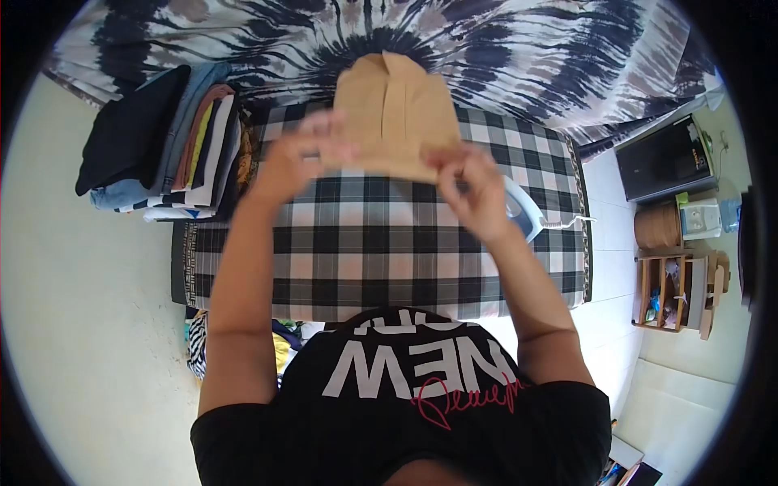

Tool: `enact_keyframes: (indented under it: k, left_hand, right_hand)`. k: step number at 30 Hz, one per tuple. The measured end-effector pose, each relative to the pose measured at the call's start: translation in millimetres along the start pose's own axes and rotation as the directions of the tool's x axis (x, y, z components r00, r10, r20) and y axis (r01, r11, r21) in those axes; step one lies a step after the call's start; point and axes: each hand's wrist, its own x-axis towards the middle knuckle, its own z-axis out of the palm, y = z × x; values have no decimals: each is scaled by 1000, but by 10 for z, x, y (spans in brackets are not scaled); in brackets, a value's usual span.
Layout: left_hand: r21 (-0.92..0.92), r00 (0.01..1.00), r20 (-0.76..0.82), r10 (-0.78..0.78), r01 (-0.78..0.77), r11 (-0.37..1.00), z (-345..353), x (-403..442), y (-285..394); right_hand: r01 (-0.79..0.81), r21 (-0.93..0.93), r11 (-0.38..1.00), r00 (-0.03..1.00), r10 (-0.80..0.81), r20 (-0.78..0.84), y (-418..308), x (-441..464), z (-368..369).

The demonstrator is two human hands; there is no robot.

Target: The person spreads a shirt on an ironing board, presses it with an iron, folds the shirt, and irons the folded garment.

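Observation:
A tan cloth garment (397, 113) is held up above the far part of a surface covered with checked cloth (348, 263). My right hand (470, 182) pinches the garment's lower right corner between thumb and fingers. At its lower left edge is my left hand (308, 158), blurred by motion, its fingers over or beside the cloth; whether they grip it cannot be made out. An iron (525, 212) lies on the checked cloth just right of my right hand, partly hidden by it.
A tall stack of folded clothes (166, 142) stands at the left. Tie-dyed fabric (284, 49) hangs behind the surface. To the right are a small black fridge (668, 158), a wooden shelf (668, 292) and the iron's cord (571, 221). More clothes (284, 344) lie below the near edge.

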Motion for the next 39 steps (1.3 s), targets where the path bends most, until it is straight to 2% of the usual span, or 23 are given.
enact_keyframes:
  k: [2, 3, 5, 6, 8, 9, 10, 11, 13, 14, 16, 18, 20, 21, 23, 26, 28, 31, 33, 35, 39]
  left_hand:
    - [-7, 981, 180, -72, 75, 997, 250, -461, -610]
    - [-75, 984, 165, -64, 77, 994, 462, -733, -798]
    - [11, 949, 251, -189, 192, 981, 700, -1292, -1363]
    - [9, 950, 250, -186, 190, 982, 752, -1429, -1278]
    - [15, 989, 30, -147, 146, 989, 840, -1615, -1131]
    - [11, 988, 35, -153, 152, 988, 888, -1657, -1123]
    - [44, 983, -52, -174, 176, 983, 947, -1683, -1132]
    - [78, 972, -142, -187, 199, 977, 997, -1692, -1150]
    - [142, 928, -318, -194, 249, 958, 1077, -1692, -1173]
    - [142, 929, -319, -187, 242, 960, 1125, -1672, -1169]
    - [318, 933, -337, -127, 240, 917, 1230, -1627, -1153]
    - [480, 934, -352, -67, 241, 843, 1268, -1598, -1152]
    - [473, 938, -340, -62, 228, 851, 1252, -1646, -1145]
    - [471, 943, -329, -53, 212, 856, 1228, -1634, -1150]
    - [463, 951, -306, -48, 192, 865, 1216, -1646, -1157]
    - [454, 951, -308, -34, 178, 873, 1210, -1634, -1167]
    - [446, 951, -308, -17, 161, 880, 1235, -1641, -1162]
    - [449, 950, -312, -11, 158, 879, 1235, -1658, -1144]
    - [461, 950, -311, 4, 147, 875, 1210, -1643, -1145]
    - [428, 937, -348, -16, 174, 887, 1241, -1671, -1146]
    - [320, 894, -445, -41, 202, 926, 1290, -1617, -1182]
  right_hand:
    - [-124, 35, 992, 969, 113, 221, 89, -615, 74]
    - [-160, 33, 987, 935, 141, 325, 140, -937, 124]
    - [-71, -204, 976, 793, 179, 583, 232, -1612, 189]
    - [-69, -207, 976, 792, 179, 583, 243, -1589, 107]
    - [-61, -123, 990, 726, 129, 676, 211, -1527, -109]
    - [-51, -234, 971, 788, 183, 588, 211, -1442, -257]
    - [-45, -343, 938, 845, 219, 489, 291, -1306, -391]
    - [-50, -501, 864, 931, 221, 290, 419, -1193, -463]
    - [-205, -683, 701, 952, 303, 26, 673, -1059, -618]
    - [-204, -685, 700, 954, 298, 21, 751, -1032, -679]
    - [-334, -683, 649, 810, 568, 144, 887, -987, -757]
    - [-438, -699, 565, 580, 772, 259, 1004, -909, -762]
    - [-459, -692, 557, 458, 816, 353, 844, -615, -768]
    - [-450, -697, 559, 464, 813, 353, 802, -533, -705]
    - [-379, -584, 718, 551, 682, 481, 686, -421, -518]
    - [-314, -545, 777, 628, 601, 495, 375, -149, -45]
    - [-202, -531, 823, 702, 499, 507, 208, -14, 326]
    - [-121, -542, 832, 711, 453, 537, 182, 42, 948]
    - [12, -664, 747, 768, 419, 485, 231, 73, 1317]
    - [-20, -625, 780, 675, 472, 567, 174, 285, 1453]
    - [-95, -517, 851, 629, 453, 631, 362, 318, 1597]
